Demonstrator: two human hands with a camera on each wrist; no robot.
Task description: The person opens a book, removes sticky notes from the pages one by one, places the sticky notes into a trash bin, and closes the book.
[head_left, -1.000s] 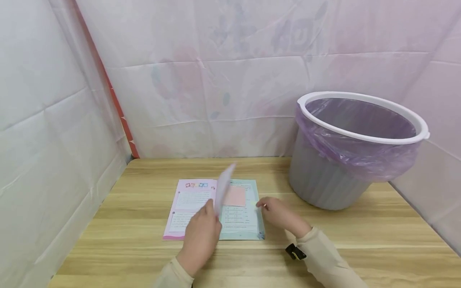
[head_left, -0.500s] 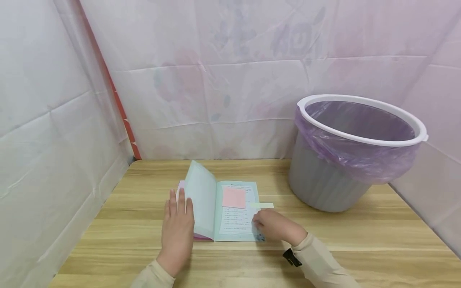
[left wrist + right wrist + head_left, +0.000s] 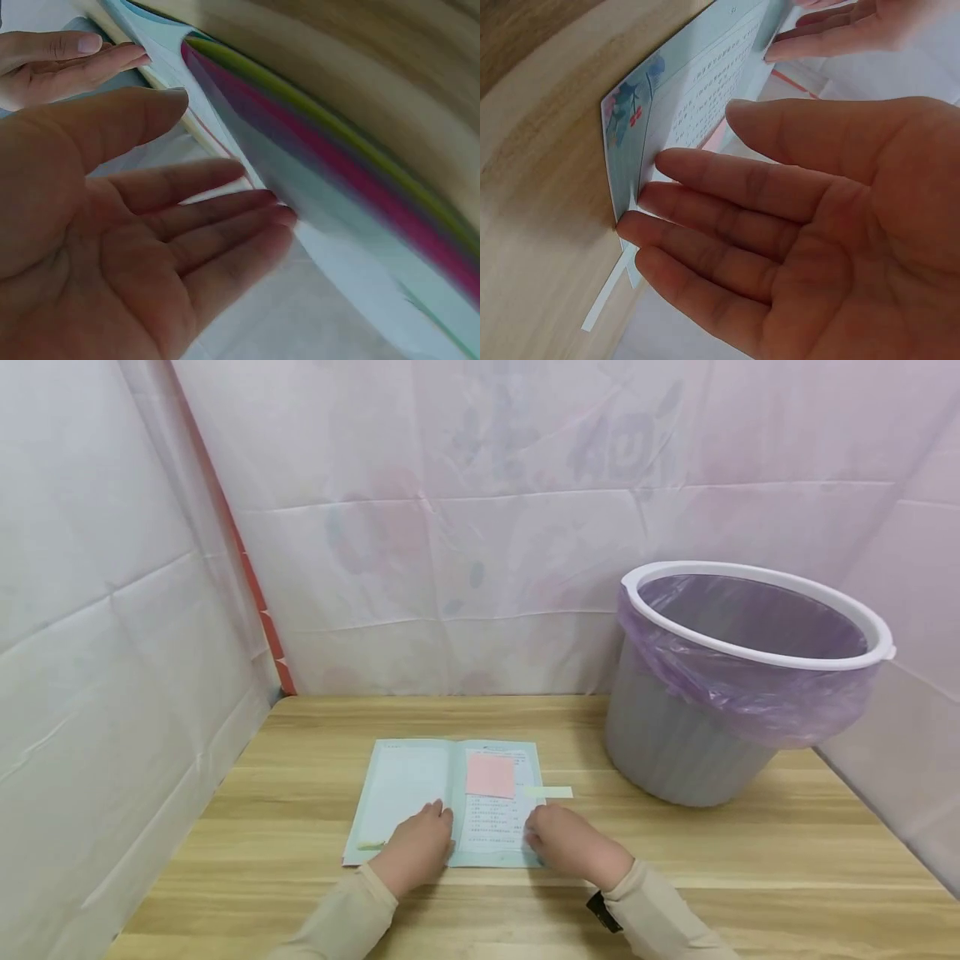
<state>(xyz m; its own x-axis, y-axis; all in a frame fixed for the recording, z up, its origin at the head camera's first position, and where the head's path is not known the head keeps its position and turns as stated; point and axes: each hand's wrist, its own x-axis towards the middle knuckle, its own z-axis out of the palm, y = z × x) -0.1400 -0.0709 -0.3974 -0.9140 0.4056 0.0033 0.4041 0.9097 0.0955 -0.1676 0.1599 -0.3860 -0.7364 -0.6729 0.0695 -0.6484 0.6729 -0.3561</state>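
An open booklet [image 3: 453, 852] with pale green pages lies flat on the table. On its right page sits a pink sticky note [image 3: 491, 776], and a pale green paper strip [image 3: 557, 792] juts past the right edge. My left hand [image 3: 416, 846] rests on the lower left page near the fold; the left wrist view shows its fingers [image 3: 232, 217] fairly straight, tips against the paper. At the lower right edge is my right hand [image 3: 564, 842]. Its fingers [image 3: 727, 232] are extended, touching the page edge in the right wrist view. Neither hand grips anything.
A grey trash bin [image 3: 667, 752] with a white rim and purple liner stands at the back right of the wooden table [image 3: 262, 793]. White printed sheeting [image 3: 525, 552] encloses the back and sides. A small yellowish strip [image 3: 371, 845] shows on the lower left page.
A leaf has turned over to the left and now lies flat, showing green pages. My left hand swung left with it, then came back to the fold. The right hand shifted slightly down.
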